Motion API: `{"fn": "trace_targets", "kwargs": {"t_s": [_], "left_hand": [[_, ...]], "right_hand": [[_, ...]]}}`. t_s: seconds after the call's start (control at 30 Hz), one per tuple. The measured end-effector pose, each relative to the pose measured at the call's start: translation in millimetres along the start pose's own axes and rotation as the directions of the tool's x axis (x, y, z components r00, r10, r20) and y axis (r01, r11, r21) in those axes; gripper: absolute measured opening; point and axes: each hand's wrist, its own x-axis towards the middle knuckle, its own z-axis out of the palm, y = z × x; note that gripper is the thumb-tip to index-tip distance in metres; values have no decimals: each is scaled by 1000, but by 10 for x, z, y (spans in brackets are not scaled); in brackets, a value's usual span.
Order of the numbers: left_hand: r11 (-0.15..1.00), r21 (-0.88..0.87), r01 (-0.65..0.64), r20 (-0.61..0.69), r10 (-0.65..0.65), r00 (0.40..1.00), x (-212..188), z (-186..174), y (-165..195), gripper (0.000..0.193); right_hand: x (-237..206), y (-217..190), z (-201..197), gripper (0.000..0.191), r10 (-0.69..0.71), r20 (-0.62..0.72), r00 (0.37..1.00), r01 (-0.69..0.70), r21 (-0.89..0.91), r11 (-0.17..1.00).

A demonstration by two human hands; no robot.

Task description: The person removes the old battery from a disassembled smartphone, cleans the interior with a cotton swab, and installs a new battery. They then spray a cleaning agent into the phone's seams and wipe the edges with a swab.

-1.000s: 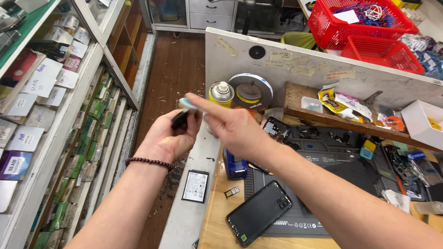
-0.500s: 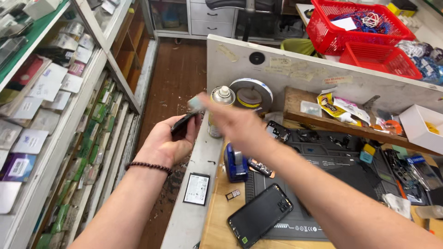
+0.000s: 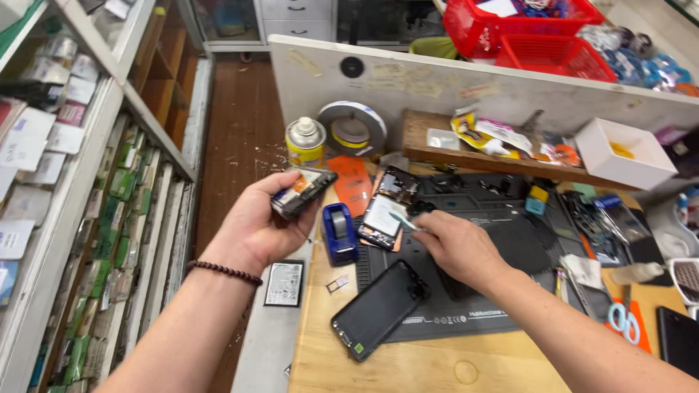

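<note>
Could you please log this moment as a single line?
left hand: holds opened phone | right hand: thin tool at phone frame | mat

- Dark phone screen (image 3: 380, 308), lying flat on black mat, near bench's front edge.
- Flat white-labelled pack (image 3: 284, 283), on grey ledge left of bench.
- Small white and green packages (image 3: 44, 124), lining left shelves.
- Yellow-labelled spray can (image 3: 305, 143), upright against partition.
</note>
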Motion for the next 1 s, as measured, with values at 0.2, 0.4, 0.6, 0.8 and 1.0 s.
{"fn": "trace_targets", "kwargs": {"t_s": [0.2, 0.4, 0.6, 0.8, 1.0], "left_hand": [[988, 138, 72, 140, -91, 986, 6, 394, -679, 28], [975, 182, 131, 100, -151, 984, 49, 624, -1293, 37], [960, 168, 222, 141, -246, 959, 230, 778, -1752, 56], [932, 283, 224, 167, -278, 946, 236, 899, -1893, 59], [986, 129, 106, -165, -84, 983, 94, 984, -1913, 77]], "right_hand": [[-291, 554, 198, 23, 11, -59, 998, -17, -94, 995], [-559, 1115, 9, 23, 222, -328, 918, -228, 20, 974], [-1124, 1834, -176, 34, 786, -92, 612, -789, -146, 597], [-1196, 1909, -116, 37, 772, -39, 634, -762, -200, 616], [-1042, 1630, -479, 27, 523, -283, 804, -552, -25, 834]]}}
